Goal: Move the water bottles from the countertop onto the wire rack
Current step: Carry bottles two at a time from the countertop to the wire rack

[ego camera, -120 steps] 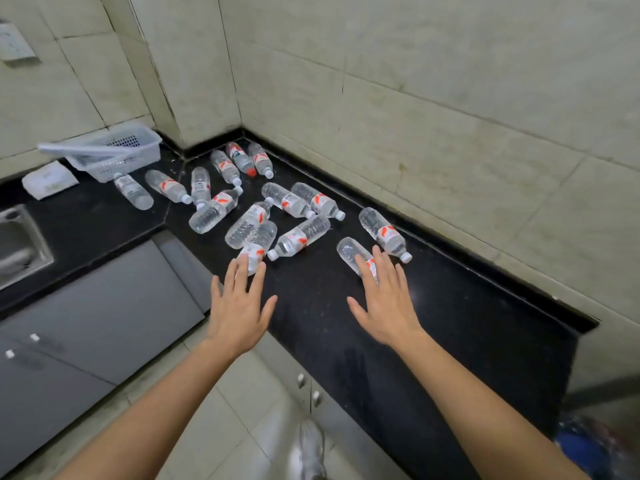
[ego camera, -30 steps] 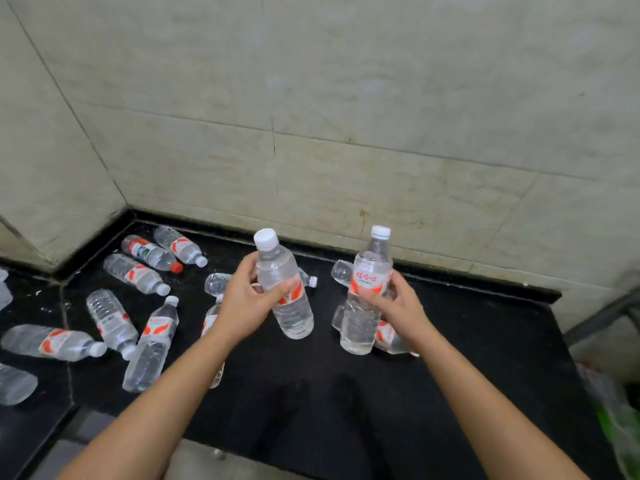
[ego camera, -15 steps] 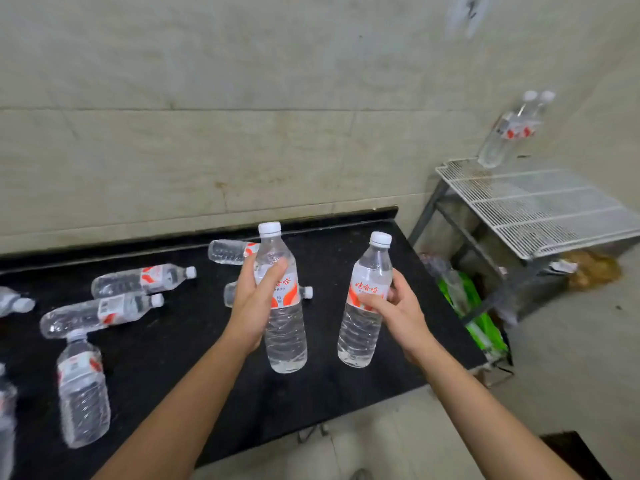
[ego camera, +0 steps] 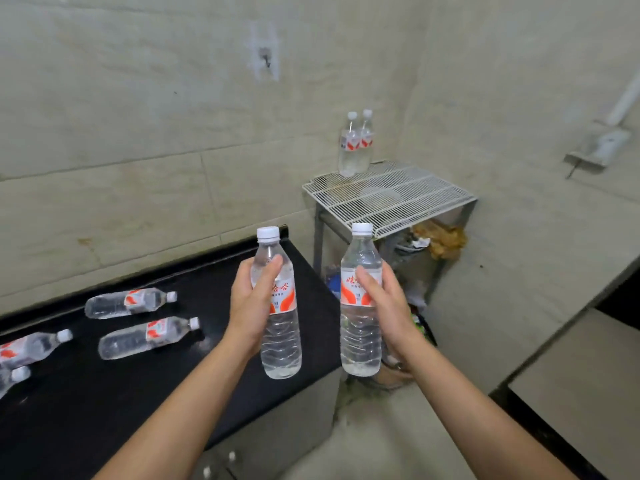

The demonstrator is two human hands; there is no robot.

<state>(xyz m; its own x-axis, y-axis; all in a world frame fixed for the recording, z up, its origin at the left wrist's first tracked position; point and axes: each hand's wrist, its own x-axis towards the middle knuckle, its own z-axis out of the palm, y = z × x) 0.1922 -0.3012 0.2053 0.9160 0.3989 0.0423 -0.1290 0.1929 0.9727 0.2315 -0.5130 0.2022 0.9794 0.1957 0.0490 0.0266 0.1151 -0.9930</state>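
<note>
My left hand (ego camera: 251, 303) grips one clear water bottle (ego camera: 280, 341) with a red-and-white label, held upright over the right end of the black countertop (ego camera: 104, 403). My right hand (ego camera: 388, 306) grips a second upright water bottle (ego camera: 360, 341), just past the counter's right edge. Ahead and to the right stands the white wire rack (ego camera: 391, 197), with two bottles (ego camera: 355, 143) upright at its back left corner by the wall. Several more bottles (ego camera: 138, 336) lie on their sides on the counter at the left.
Tiled walls close in behind the counter and behind the rack. Bags and clutter (ego camera: 440, 239) sit under the rack on the floor. A pale ledge (ego camera: 571, 368) runs along the right side. Grey cabinet fronts (ego camera: 277, 434) are below the counter.
Both hands picked up a bottle each from the counter and carried them rightward. The view has swung right, and the wire rack now sits closer and more central.
</note>
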